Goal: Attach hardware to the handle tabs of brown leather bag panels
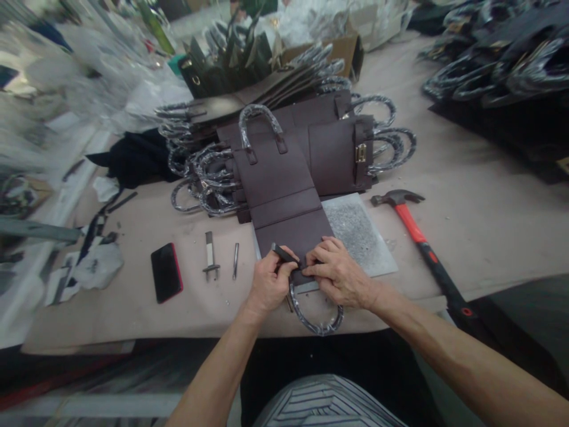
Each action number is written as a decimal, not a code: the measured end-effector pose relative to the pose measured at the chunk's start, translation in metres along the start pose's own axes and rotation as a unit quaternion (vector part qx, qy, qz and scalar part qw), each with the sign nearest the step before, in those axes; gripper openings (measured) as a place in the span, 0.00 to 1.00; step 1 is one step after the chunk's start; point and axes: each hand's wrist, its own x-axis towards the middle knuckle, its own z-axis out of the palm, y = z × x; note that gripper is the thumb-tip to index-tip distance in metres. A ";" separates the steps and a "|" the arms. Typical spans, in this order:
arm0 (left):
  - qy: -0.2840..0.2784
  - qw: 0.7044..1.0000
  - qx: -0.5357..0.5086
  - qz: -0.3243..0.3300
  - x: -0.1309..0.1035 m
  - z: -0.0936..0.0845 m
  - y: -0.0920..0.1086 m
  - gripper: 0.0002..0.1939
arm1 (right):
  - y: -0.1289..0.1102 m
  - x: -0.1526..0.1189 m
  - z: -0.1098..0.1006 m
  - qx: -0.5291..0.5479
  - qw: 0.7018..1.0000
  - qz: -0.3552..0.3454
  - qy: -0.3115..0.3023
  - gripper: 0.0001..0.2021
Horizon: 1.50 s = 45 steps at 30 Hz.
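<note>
A dark brown leather bag piece (pixel 284 184) lies unfolded on a grey speckled slab (pixel 355 231), one wrapped handle (pixel 317 326) toward me and another at its far end. My left hand (pixel 273 279) is closed round a short black tool (pixel 284 254), its tip at the near part of the leather. Beside that tip, the fingers of my right hand (pixel 335 270) are pressed together on the leather; whatever they pinch is too small to name.
Left of the leather lie a phone (pixel 166 273), a pronged metal tool (pixel 210 255) and a thin metal rod (pixel 235 261). A hammer (pixel 413 228) rests at the right. Stacked brown bag pieces (pixel 338 154) are behind, with more dark bags (pixel 524 65) at the far right.
</note>
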 end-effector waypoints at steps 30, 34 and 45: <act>0.025 0.983 0.128 0.125 -0.012 0.013 -0.002 0.05 | 0.011 -0.038 -0.046 -0.192 0.937 0.183 0.227 0.09; 0.030 0.985 0.114 0.124 -0.013 0.015 -0.002 0.05 | 0.027 -0.079 -0.080 -0.347 0.849 0.388 0.086 0.19; 0.039 0.982 0.102 0.152 -0.013 0.019 -0.005 0.07 | -0.004 -0.071 -0.114 0.412 0.673 0.596 0.148 0.11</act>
